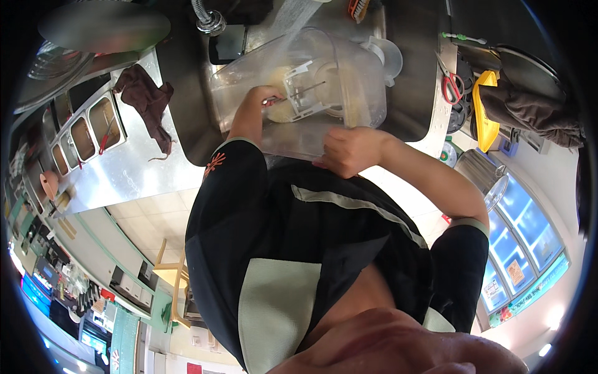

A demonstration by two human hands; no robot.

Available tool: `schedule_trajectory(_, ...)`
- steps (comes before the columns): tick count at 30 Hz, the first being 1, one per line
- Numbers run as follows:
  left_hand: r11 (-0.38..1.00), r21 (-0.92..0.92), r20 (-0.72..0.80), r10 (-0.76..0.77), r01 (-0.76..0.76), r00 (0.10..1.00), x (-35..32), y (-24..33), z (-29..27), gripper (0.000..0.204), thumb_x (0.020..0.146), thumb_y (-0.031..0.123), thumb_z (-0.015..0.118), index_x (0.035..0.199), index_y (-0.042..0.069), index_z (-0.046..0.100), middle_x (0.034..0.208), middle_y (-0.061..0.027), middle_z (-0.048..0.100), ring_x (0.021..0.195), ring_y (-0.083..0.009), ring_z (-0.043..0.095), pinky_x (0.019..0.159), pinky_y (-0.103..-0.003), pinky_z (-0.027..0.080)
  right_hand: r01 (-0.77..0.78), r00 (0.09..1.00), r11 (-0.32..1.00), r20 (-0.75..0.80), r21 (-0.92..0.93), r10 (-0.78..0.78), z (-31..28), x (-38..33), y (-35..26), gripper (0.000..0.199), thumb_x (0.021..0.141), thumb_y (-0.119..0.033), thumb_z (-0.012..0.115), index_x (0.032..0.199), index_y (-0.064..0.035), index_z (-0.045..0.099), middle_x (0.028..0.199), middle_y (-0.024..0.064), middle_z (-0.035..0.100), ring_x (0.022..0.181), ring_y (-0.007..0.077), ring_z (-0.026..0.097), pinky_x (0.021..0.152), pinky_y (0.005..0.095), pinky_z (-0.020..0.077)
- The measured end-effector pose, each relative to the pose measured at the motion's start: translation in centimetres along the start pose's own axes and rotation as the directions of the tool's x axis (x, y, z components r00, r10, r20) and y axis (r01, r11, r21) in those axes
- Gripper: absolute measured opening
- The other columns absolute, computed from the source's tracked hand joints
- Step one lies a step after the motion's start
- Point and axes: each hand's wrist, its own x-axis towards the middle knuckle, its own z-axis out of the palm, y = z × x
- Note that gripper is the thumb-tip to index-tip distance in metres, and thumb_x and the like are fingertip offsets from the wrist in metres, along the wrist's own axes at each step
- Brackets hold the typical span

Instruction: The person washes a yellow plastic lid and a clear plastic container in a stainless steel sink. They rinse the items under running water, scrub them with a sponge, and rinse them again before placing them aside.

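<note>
A large clear plastic tub (367, 93) lies tilted in the metal sink, with a stream of water (293, 19) falling at its far side. My left hand (252, 106) reaches into it, fingers closed around a red-handled tool (270, 101) with a thin metal shaft. Beside that tool, inside the tub, is a white plastic frame (305, 113); whether they touch I cannot tell. Pale, yellowish matter shows at the tub's bottom. My right hand (352, 151) is closed on the near rim of the tub. A translucent round piece (391, 59) sits against the tub's right side.
The sink wall (187, 118) surrounds the tub. Red-handled scissors (451, 84) and a yellow item (486, 115) lie to the right, near a steel pot (479, 168). On the left counter are a brown cloth (144, 100) and metal pans (103, 118). A brush (358, 9) stands behind.
</note>
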Motion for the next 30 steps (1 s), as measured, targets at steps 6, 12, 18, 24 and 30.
schedule_trajectory(6,0.999,-0.031,0.055,0.007,-0.006,0.998,-2.0,-2.9,-2.0,0.024,0.077,0.033,0.060,0.074,0.009,0.059,0.075,-0.0049,0.057,0.052,-0.0123,0.049,0.063,-0.032,0.047,0.047,0.995,0.998,0.091,-0.045,-0.042,-1.9,-2.0,0.2,0.018,0.073,-0.019,0.060,0.057,-0.0120,0.056,0.056,-0.0028,0.050,0.059,0.0140,0.048,0.061,0.0258,0.0381)
schedule_trajectory(12,0.503,0.850,-0.292,0.205,0.156,0.934,-13.4,0.2,-0.4,0.031,0.070,0.024,0.055,0.093,0.004,0.063,0.089,-0.0154,0.064,0.071,-0.0238,0.060,0.067,-0.035,0.048,0.018,0.999,0.998,-0.036,-0.065,-0.021,0.2,-0.2,0.7,0.025,0.075,-0.022,0.061,0.054,-0.0122,0.050,0.053,-0.0029,0.044,0.058,0.0140,0.046,0.059,0.0264,0.0378)
schedule_trajectory(18,0.979,0.094,-0.340,0.202,-0.180,0.919,-15.0,-4.4,-3.1,0.021,0.065,0.025,0.063,0.073,0.006,0.063,0.066,-0.0047,0.058,0.054,-0.0135,0.053,0.052,-0.030,0.042,-0.156,0.916,0.986,-0.366,0.052,0.164,0.8,2.1,3.6,0.040,0.067,-0.029,0.073,0.051,-0.0130,0.040,0.054,-0.0005,0.037,0.053,0.0142,0.041,0.051,0.0256,0.0331)
schedule_trajectory(24,0.683,-0.316,-0.414,0.525,-0.658,0.744,-14.8,0.4,-0.9,0.022,0.069,0.026,0.069,0.079,0.007,0.064,0.074,0.0003,0.059,0.073,-0.0088,0.054,0.065,-0.025,0.041,-0.295,0.879,0.950,-0.363,0.098,0.310,0.6,3.9,4.4,0.042,0.062,-0.026,0.076,0.049,-0.0126,0.038,0.052,-0.0012,0.035,0.052,0.0141,0.040,0.050,0.0253,0.0319)
schedule_trajectory(30,0.682,0.114,-0.407,0.696,-0.723,0.592,-16.3,3.1,-0.3,0.024,0.072,0.027,0.071,0.083,0.006,0.066,0.077,-0.0011,0.063,0.068,-0.0091,0.055,0.060,-0.024,0.042,-0.377,0.853,0.926,-0.377,0.034,0.361,0.0,3.6,3.0,0.045,0.057,-0.025,0.079,0.048,-0.0129,0.037,0.051,-0.0020,0.037,0.049,0.0127,0.040,0.048,0.0243,0.0301)
